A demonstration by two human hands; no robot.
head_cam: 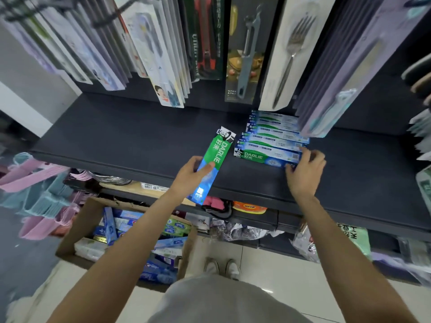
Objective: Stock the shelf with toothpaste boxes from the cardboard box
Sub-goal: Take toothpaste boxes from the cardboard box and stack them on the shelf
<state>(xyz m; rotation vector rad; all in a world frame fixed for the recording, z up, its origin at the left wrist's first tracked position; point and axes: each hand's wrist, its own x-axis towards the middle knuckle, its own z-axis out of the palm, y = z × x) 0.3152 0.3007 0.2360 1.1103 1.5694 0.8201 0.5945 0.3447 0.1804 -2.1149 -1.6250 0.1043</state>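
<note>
Left hand: the left hand (191,172) grips a green and blue toothpaste box (213,164) near the middle of its length, thumb on the top face, other fingers curled under the left edge.
Held box, place: centre of the frame, above the front part of the dark shelf (121,136); its lower blue end overhangs the shelf's front edge.
Held box, axis: long axis runs from lower left to upper right of the frame, green end with the black and white logo pointing toward the back of the shelf; printed face up.
Right hand: the right hand (305,169) has its fingers loosely bent, fingertips touching the right end of the nearest box in the row; it is not wrapped round anything.
Row on shelf: a row of toothpaste boxes (272,138) lies right of centre, side by side, long axes left to right across the frame, green ends to the left; just right of the held box's far end, apart from it.
Cardboard box: the cardboard box (77,229) stands open on the floor at lower left, with mixed toothpaste boxes inside lying at various angles.
Above the shelf: hanging carded kitchen tools (245,54), a peeler and a fork among them.
Lower left edge: pink and blue plastic hangers (39,183), blurred.
</note>
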